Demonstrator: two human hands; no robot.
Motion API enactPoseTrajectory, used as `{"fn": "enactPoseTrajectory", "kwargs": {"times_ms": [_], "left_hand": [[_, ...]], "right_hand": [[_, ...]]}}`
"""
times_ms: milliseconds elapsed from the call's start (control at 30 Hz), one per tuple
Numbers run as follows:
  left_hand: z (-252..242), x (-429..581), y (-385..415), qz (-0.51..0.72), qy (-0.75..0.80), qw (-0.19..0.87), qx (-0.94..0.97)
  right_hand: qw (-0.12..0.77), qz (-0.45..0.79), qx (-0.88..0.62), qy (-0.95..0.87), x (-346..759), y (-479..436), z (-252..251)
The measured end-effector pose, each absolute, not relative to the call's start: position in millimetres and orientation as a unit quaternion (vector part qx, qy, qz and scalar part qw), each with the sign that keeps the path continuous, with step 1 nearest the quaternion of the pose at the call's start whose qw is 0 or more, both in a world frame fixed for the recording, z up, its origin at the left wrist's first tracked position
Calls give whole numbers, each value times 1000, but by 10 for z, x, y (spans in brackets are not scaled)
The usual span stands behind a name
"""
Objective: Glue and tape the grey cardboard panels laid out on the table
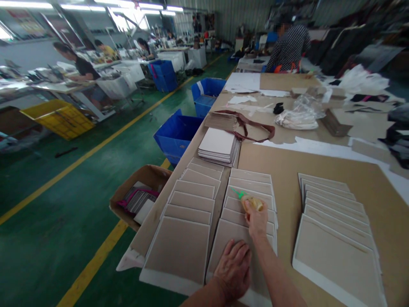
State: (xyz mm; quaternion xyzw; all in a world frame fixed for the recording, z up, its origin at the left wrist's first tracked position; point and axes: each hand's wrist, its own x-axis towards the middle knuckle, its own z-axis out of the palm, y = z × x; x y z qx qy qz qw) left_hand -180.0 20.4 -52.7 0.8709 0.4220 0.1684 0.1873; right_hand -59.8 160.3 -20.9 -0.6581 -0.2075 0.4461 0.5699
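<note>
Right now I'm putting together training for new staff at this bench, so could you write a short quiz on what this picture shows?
1. Which hand holds the bottle with the green nozzle?

2. True or false: the left hand rests on the nearest panel of the middle row.

3. How many overlapping rows of panels are spread on the table?
A) two
B) three
C) five

Key:
1. The right hand.
2. True.
3. B: left, middle and right.
</note>
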Motion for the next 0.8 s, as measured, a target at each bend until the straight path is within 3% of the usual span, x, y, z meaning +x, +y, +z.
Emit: {"fn": "enactPoseTrajectory", "kwargs": {"times_ms": [200, 433, 633, 800], "left_hand": [[-342, -1786, 266, 116, 422, 221, 872], [-125, -2065, 175, -21, 445, 205, 871], [-299, -2261, 34, -95, 449, 113, 881], [-204, -2167, 114, -131, 452, 116, 875]], "right_hand": [[652, 451, -595, -131, 84, 1071, -52], [629, 357, -682, -109, 597, 478, -158], [595, 303, -733, -133, 497, 450, -277], [574, 287, -754, -142, 482, 459, -359]]}}
